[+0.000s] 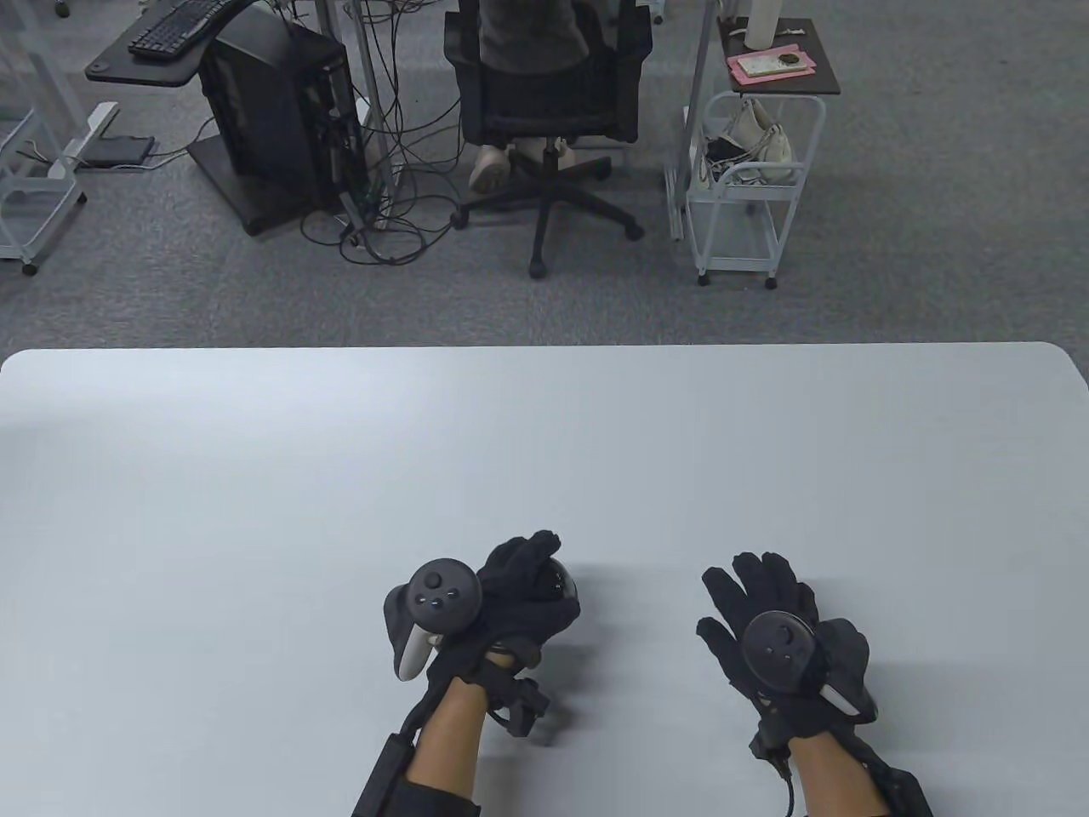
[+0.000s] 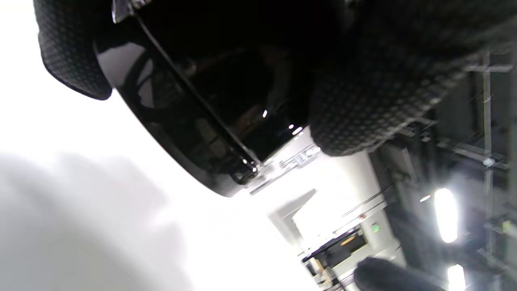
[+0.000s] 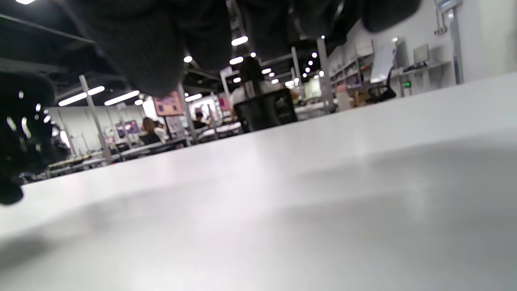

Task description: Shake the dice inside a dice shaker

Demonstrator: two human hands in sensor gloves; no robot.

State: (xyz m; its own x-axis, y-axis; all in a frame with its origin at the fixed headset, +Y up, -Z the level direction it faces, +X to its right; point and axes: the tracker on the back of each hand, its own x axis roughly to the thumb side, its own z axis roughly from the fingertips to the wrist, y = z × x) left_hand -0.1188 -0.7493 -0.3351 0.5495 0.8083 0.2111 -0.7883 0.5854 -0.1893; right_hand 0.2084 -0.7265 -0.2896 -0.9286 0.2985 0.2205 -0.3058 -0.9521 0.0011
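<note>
The left hand point(image 1: 519, 600) grips the black dice shaker point(image 1: 563, 589) near the tabletop's point(image 1: 544, 442) near edge, its fingers point(image 2: 363, 105) wrapped around it. The right hand point(image 1: 778, 625) rests flat beside it, apart, fingers spread.

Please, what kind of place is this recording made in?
Most likely an open-plan office or lab. Beyond the white table stand an office chair, a computer tower with loose cables and a keyboard. The right wrist view shows rows of ceiling lights and seated people.
</note>
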